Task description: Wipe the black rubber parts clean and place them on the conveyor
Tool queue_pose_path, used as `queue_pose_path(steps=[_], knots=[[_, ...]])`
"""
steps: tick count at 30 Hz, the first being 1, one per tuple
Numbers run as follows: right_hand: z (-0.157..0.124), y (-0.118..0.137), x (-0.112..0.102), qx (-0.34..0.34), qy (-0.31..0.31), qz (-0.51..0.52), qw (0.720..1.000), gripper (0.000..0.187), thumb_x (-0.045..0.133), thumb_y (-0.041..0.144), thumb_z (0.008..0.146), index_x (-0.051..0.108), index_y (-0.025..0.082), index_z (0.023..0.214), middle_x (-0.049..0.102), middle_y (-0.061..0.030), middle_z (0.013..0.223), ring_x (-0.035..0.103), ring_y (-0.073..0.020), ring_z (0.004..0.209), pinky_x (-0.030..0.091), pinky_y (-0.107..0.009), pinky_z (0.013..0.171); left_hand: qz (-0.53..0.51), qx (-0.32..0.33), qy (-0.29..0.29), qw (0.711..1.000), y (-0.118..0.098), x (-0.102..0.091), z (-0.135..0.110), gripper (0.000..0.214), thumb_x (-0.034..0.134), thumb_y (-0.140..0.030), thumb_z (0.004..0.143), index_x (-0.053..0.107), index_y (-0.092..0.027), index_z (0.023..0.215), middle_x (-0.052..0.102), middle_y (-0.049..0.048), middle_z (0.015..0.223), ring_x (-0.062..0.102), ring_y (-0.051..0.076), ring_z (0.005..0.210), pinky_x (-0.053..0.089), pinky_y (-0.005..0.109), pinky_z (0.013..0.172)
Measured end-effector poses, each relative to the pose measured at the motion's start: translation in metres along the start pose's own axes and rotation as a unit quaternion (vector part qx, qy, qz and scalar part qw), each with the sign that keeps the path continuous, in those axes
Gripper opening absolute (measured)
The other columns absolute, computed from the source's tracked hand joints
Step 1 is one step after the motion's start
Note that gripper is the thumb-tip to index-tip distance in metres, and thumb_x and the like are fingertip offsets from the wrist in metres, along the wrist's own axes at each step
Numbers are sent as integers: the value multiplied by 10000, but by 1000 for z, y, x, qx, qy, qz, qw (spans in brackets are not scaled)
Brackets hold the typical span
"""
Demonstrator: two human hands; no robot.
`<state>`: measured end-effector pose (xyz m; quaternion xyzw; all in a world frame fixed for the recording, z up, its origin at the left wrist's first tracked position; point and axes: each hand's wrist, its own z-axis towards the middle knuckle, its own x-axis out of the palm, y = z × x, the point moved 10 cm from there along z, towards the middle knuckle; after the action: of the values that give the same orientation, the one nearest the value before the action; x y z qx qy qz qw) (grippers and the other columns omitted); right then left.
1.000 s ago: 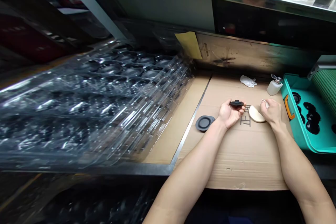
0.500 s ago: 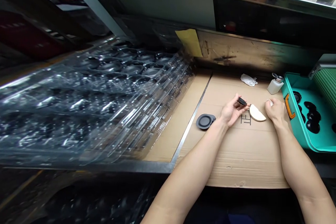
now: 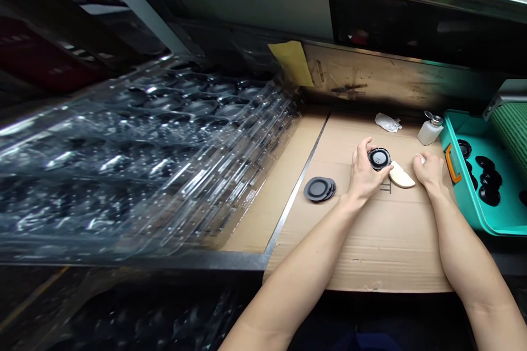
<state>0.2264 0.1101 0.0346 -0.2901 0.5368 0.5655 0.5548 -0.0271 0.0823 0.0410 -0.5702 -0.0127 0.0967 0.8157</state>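
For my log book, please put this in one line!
left hand: holds black disc | right hand: holds white item, mostly hidden | between hands: cream pad

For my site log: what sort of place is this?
Probably a factory or workshop station: stacked clear plastic trays, a teal bin holding round black parts, and a cardboard work surface.

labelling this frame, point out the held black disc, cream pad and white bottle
Black disc (image 3: pixel 379 159): head view, middle of its face
Cream pad (image 3: pixel 401 176): head view, middle of its top
White bottle (image 3: pixel 429 134): head view, middle of its body
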Motion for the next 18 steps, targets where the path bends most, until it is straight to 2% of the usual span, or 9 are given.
queue_pose_path(steps=[7, 9, 12, 14, 16, 18], knots=[[2, -2, 4, 13, 19, -2, 1000, 363, 496, 371, 948, 794, 177, 1016, 762, -140, 913, 647, -256, 837, 343, -317, 697, 92, 42, 2, 995, 9, 4, 1, 885, 895, -238, 681, 452, -232, 1448, 657, 127, 1286, 619, 282, 1215, 455, 419, 1073], [1, -3, 4, 23, 21, -1, 1000, 373, 489, 379, 957, 795, 180, 1034, 761, -143, 929, 650, -259, 848, 351, -314, 695, 109, 38, 19, 993, 10, 5, 1, 702, 866, -313, 739, 552, -223, 1360, 685, 128, 1262, 634, 287, 1190, 463, 408, 1053], [-1, -4, 5, 37, 30, 3, 999, 380, 476, 373, 969, 793, 181, 1053, 760, -147, 957, 655, -259, 860, 372, -315, 712, 128, -7, 51, 990, 18, 7, 9, 271, 646, -429, 943, 694, -218, 1106, 755, 109, 1078, 691, 275, 1041, 489, 379, 972], [-2, -3, 8, 36, 40, 11, 998, 370, 479, 358, 969, 789, 178, 1060, 762, -150, 982, 661, -257, 877, 389, -314, 737, 151, -40, 51, 986, 23, 4, 25, 262, 518, -404, 1009, 702, -220, 1040, 764, 109, 998, 705, 275, 972, 497, 375, 932], [-2, -2, 10, 31, 45, 19, 998, 361, 476, 349, 972, 783, 178, 1053, 764, -151, 1009, 672, -260, 902, 404, -316, 757, 198, -53, 46, 978, 25, 0, 51, 224, 528, -340, 995, 671, -211, 1108, 758, 132, 1049, 701, 292, 1001, 497, 388, 938], [-3, -1, 11, 33, 46, 24, 998, 351, 468, 334, 976, 775, 180, 1048, 767, -150, 1032, 685, -264, 932, 418, -318, 771, 267, -63, 66, 959, 29, -1, 81, 249, 570, -274, 954, 625, -190, 1182, 742, 167, 1117, 691, 312, 1040, 497, 403, 949]])
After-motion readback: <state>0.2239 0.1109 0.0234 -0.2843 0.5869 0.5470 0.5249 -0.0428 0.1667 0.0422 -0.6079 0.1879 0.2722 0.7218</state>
